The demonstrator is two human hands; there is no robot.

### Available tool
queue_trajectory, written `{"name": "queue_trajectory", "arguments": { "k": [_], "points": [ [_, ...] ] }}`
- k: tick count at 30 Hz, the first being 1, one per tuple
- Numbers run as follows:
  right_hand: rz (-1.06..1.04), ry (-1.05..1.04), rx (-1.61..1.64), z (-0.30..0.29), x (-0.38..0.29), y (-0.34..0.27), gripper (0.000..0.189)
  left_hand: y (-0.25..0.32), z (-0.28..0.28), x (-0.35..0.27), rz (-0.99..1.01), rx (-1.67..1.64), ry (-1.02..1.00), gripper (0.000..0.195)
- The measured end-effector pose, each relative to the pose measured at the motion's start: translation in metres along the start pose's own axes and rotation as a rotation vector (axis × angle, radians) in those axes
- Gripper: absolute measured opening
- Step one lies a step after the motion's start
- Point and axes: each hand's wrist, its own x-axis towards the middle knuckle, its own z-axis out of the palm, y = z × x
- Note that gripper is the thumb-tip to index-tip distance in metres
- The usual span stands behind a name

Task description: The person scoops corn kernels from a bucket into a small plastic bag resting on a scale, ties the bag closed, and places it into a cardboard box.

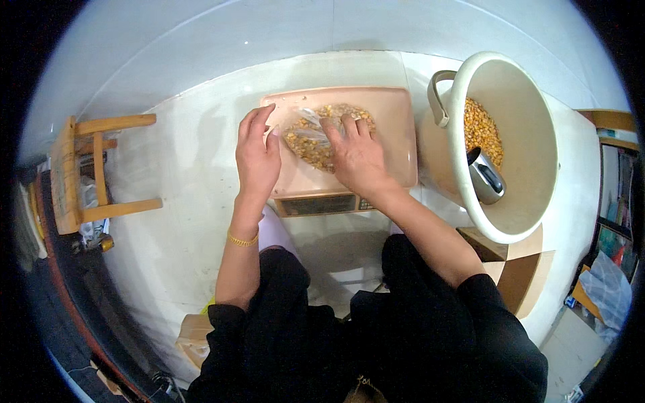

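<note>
A clear plastic bag (311, 143) filled with yellow corn kernels lies in the pinkish tray (395, 141) of a digital weighing scale. My right hand (357, 153) rests on the bag's right side, touching its plastic. Its fingertips are partly hidden, so I cannot tell whether they grip the folds. Over the tray's left edge is my left hand (258, 153), holding nothing, with thumb and fingers apart. The scale's display panel (316, 205) faces me and looks dark. To the right, a large cream bucket (524, 191) leans towards me with loose corn kernels (481, 128) inside. A metal scoop (486, 176) lies against the kernels.
Cardboard boxes (524, 282) stand below the bucket. A wooden stool (65, 176) lies on its side at the left. Behind the scale, a pale wall (282, 35) meets the tiled floor (186, 166). Shelving (615, 191) and a plastic wrapper (607, 287) are at the right.
</note>
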Motion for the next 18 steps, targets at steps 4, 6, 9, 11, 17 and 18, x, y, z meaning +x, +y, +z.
{"name": "queue_trajectory", "arguments": {
  "k": [4, 6, 9, 11, 17, 18],
  "points": [
    [-0.008, -0.133, -0.024, 0.008, 0.015, 0.001, 0.029, -0.004, -0.017, -0.005, 0.037, 0.02, 0.069, 0.04],
    [-0.028, -0.099, 0.059, 0.002, 0.017, -0.005, 0.024, -0.001, -0.029, -0.011, 0.034, 0.033, 0.091, 0.037],
    [-0.068, 0.014, 0.196, -0.026, 0.011, -0.008, 0.021, 0.009, -0.051, -0.021, 0.013, 0.061, 0.091, 0.037],
    [-0.078, 0.016, 0.306, -0.064, 0.0, -0.012, 0.022, 0.013, -0.074, -0.035, 0.018, 0.08, 0.115, 0.039],
    [0.172, 0.078, 0.551, -0.233, -0.088, -0.002, 0.022, 0.03, -0.139, -0.093, -0.029, 0.188, 0.13, 0.037],
    [0.252, 0.119, 0.504, -0.263, -0.109, -0.002, 0.022, 0.026, -0.152, -0.107, 0.01, 0.186, 0.146, 0.036]
  ]
}}
